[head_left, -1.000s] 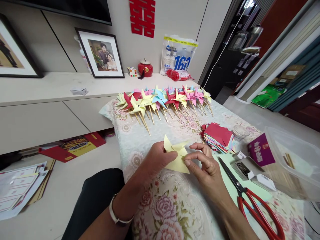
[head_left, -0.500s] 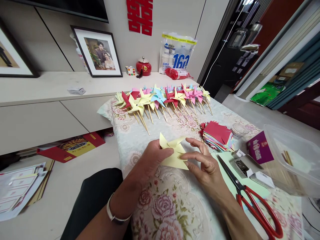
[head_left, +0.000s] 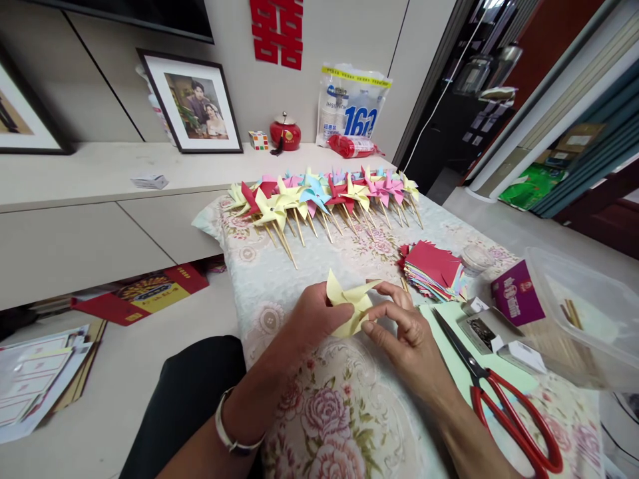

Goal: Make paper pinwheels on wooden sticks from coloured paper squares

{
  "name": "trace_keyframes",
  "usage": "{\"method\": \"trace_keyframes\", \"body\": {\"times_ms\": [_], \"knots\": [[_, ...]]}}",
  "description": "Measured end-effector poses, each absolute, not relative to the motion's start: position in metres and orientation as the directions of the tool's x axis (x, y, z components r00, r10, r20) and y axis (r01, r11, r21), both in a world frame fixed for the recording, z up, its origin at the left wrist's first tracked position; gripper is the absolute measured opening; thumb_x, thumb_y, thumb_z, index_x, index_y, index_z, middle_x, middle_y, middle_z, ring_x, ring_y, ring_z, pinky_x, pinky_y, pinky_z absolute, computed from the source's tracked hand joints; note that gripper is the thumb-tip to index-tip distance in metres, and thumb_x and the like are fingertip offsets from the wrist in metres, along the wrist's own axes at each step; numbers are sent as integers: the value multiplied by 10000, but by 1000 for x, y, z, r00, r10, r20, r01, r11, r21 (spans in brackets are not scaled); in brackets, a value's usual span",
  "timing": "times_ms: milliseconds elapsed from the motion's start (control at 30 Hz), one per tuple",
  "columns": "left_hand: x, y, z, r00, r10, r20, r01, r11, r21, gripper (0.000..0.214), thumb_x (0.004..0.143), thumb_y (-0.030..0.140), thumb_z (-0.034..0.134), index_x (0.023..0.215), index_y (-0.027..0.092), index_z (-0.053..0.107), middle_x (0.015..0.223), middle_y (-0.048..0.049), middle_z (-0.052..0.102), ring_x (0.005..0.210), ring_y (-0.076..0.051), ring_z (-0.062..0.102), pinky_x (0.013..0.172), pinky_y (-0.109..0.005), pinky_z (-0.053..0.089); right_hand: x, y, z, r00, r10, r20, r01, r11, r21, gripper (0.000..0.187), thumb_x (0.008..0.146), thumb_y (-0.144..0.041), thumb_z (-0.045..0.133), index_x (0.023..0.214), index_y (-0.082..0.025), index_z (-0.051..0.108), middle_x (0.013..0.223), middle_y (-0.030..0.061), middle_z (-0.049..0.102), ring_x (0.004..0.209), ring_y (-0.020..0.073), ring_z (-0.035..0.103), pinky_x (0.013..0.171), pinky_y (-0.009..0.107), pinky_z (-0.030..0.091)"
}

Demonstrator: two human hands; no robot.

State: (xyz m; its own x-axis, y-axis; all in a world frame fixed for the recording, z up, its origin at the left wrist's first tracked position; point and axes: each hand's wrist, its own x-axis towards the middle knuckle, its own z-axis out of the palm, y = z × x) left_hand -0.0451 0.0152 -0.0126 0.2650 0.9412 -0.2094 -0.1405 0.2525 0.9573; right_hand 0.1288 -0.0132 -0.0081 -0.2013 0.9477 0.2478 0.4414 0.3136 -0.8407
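A pale yellow paper pinwheel (head_left: pixel 344 293), with some of its corners folded in, is held above the flowered tablecloth (head_left: pixel 319 379). My left hand (head_left: pixel 315 311) grips it from the left, the thumb pressing on its middle. On the other side, my right hand (head_left: pixel 399 326) pinches a lower right corner between thumb and fingertips and bends it inward. A stack of cut coloured paper squares (head_left: pixel 435 266), red on top, lies to the right. Large red-handled scissors (head_left: pixel 482 376) rest on light green paper (head_left: pixel 449 339) beside my right forearm.
Several finished pinwheels (head_left: pixel 317 193) on wooden sticks lie in rows at the table's far side. A clear plastic tub (head_left: pixel 589 319) holding sticks, an open small box (head_left: pixel 482 332) and a round clear container (head_left: pixel 476 258) stand at the right. Beyond is a white cabinet (head_left: pixel 200 169).
My right hand has taken hold of the paper's lower right corner and folded it toward the centre. The paper and both hands have shifted slightly right.
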Motion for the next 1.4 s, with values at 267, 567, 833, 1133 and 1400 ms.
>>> {"method": "trace_keyframes", "body": {"times_ms": [267,567,833,1133,1400], "knots": [[-41,11,-19,262,952,-160,-34,175,984,143,681,192,600,810,151,646,679,24,590,596,-118,486,550,-240,364,128,-11,-12,-163,961,225,415,274,-867,92,827,-277,689,748,-232,699,1196,82,610,1197,284,542,1003,438,365],[-40,11,-18,287,939,-190,-2,199,980,159,673,188,605,823,145,638,670,20,585,580,-117,484,532,-241,353,125,-12,-12,-164,965,203,400,253,-881,99,796,-220,667,698,-230,655,1174,75,618,1177,273,550,984,433,383],[-38,11,-14,291,935,-203,-20,218,976,129,623,181,616,750,157,622,641,29,586,566,-115,482,534,-240,358,125,-11,-15,-145,976,162,378,206,-903,101,761,-195,637,664,-225,636,1105,72,640,1103,278,579,940,432,410],[-38,12,-26,301,940,-162,30,160,987,138,655,177,609,790,163,628,652,29,582,574,-118,471,532,-244,343,125,-12,-15,-163,974,155,381,207,-901,117,750,-159,618,654,-226,611,1028,57,660,1079,270,597,929,422,420],[-37,11,-29,295,943,-153,55,143,988,163,660,177,596,812,159,654,640,31,573,561,-113,454,512,-235,321,124,-12,-13,-172,975,137,383,194,-903,120,749,-159,619,652,-229,612,1002,50,671,1079,273,599,918,413,419]]}}
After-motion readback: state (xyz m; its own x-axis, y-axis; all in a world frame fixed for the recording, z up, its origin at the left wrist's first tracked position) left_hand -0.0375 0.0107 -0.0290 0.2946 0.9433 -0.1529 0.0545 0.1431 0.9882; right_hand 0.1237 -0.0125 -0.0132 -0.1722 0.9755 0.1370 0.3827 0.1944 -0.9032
